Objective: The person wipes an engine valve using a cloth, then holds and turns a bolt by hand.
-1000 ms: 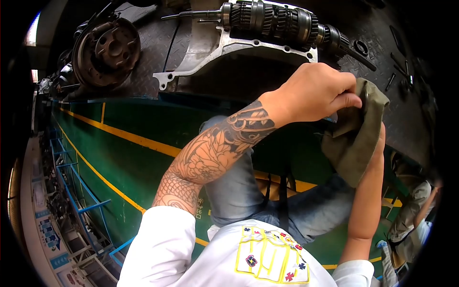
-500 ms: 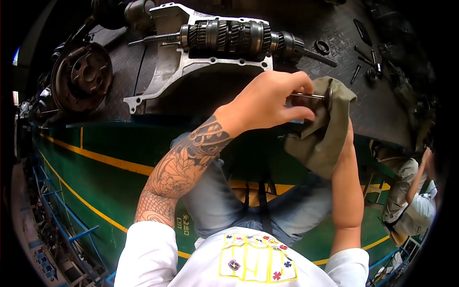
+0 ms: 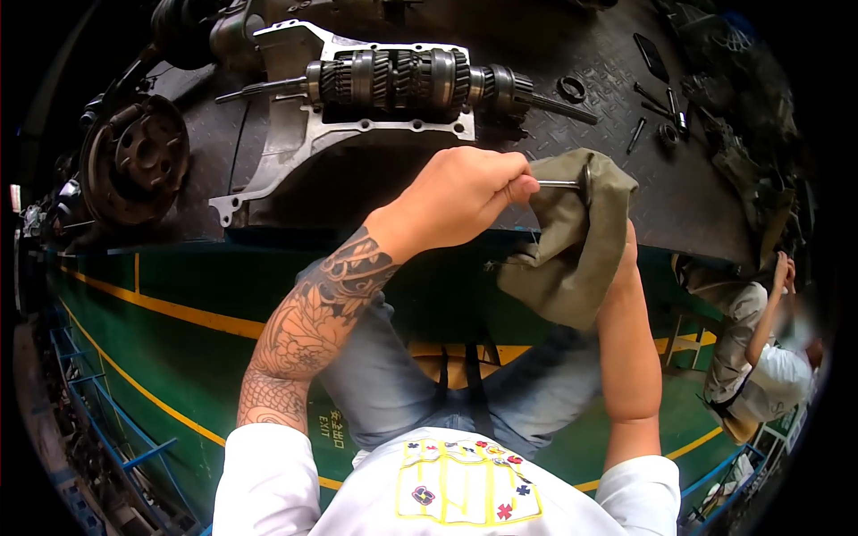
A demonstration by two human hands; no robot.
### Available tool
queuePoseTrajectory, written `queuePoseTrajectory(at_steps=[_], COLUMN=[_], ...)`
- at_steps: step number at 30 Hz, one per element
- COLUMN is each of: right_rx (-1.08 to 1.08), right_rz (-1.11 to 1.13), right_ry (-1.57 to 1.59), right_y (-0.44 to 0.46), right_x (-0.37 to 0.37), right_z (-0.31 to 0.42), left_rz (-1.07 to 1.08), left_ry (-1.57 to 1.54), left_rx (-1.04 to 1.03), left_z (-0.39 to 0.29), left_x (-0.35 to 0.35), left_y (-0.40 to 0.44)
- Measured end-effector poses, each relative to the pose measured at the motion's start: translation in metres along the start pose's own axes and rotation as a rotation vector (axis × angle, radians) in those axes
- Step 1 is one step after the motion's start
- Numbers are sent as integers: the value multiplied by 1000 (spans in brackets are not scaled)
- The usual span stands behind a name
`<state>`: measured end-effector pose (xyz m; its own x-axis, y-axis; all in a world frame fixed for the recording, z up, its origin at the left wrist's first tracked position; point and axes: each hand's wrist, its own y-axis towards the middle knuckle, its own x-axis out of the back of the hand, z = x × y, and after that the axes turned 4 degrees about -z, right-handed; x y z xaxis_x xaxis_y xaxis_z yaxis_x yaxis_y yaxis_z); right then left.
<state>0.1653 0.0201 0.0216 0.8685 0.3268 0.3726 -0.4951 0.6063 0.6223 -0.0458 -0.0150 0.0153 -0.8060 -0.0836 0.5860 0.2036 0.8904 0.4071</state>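
Observation:
My left hand [image 3: 465, 192], fingers closed, grips one end of a thin metal rod [image 3: 558, 184]. The rod's other end carries a dark curved or round piece [image 3: 586, 182] that lies against an olive-green cloth [image 3: 576, 268]. My right hand [image 3: 628, 250] holds the cloth from behind; its fingers are hidden under the fabric. Just beyond my hands, on the bench, a gearbox housing [image 3: 313, 134] lies with its gear shaft [image 3: 393, 79] exposed along its length.
On the metal bench [image 3: 527, 134] lie a ring [image 3: 571, 88], a phone-like dark object [image 3: 651, 55] and several small tools and parts. A rusty round brake assembly [image 3: 143, 161] is at the left. At the right edge another person [image 3: 760, 357] sits.
My left thumb and fingers, spread around the rod before, are now closed on its end. The whole view has shifted, so the bench items appear further left.

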Motion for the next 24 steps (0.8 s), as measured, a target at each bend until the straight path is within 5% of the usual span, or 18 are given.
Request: queuePoseTrajectory(at_steps=[1, 4, 12, 16, 24], right_rx=[-171, 138, 171, 270, 175], right_rz=[-10, -13, -23, -29, -87], right_ry=[90, -173, -38, -234, -94], right_y=[-4, 0, 4, 12, 16], right_x=[-1, 1, -11, -8, -12], right_z=[-5, 1, -10, -9, 7], left_rz=[-30, -59, -229, -192, -188], left_ry=[-6, -65, -47, 53, -1], left_rx=[-18, -18, -73, -109, -88], left_z=[1, 0, -2, -1, -1], left_x=[-2, -3, -5, -3, -9], left_y=[-1, 0, 3, 3, 3])
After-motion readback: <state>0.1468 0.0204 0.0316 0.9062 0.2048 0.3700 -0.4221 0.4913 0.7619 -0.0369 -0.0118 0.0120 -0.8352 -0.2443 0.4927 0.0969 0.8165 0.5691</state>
